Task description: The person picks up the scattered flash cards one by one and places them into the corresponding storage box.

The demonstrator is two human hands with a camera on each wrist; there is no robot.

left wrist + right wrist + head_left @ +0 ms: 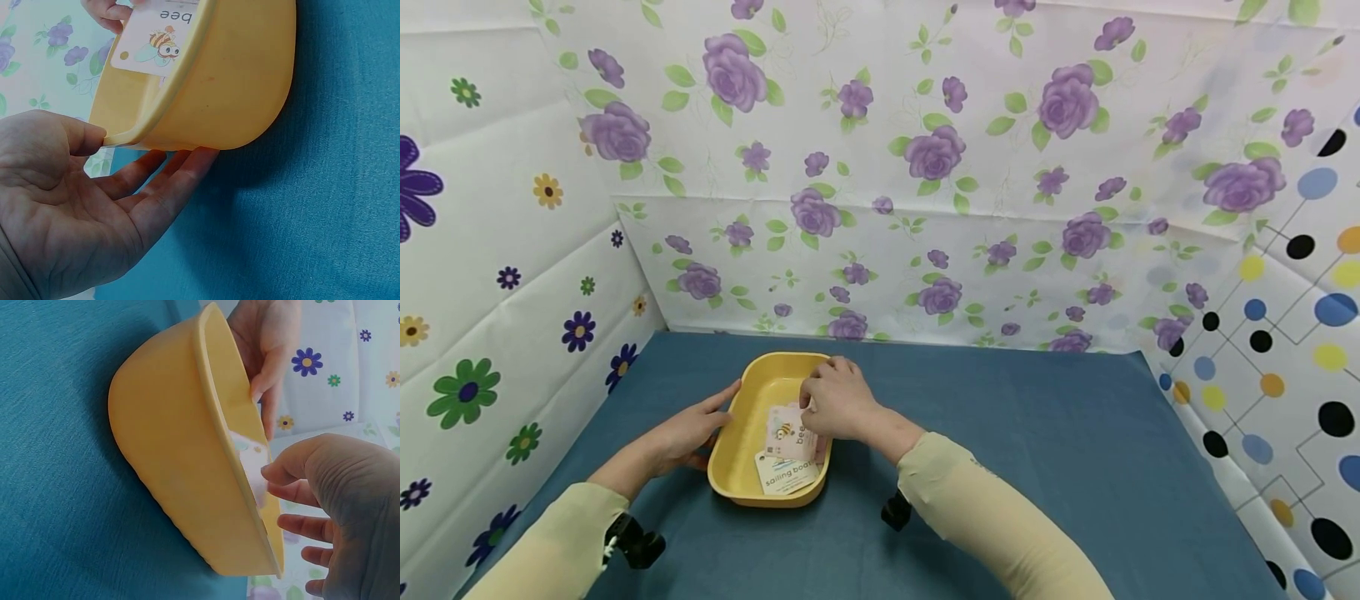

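Note:
A yellow plastic tub sits on the blue cloth in the head view. My left hand holds its left side, thumb on the rim and fingers against the outer wall, as the left wrist view shows. Inside lies a white card reading "sailing boat", partly covered. Above it is a pale pink card with a bee picture and the word "bee". My right hand reaches over the tub's right rim and pinches the bee card between thumb and index finger; its other fingers are spread. Another card edge peeks out beneath.
Blue cloth covers the table around the tub. A rose-patterned sheet hangs at the back, a flower-patterned one at the left and a dotted one at the right. Black wrist devices hang below both forearms.

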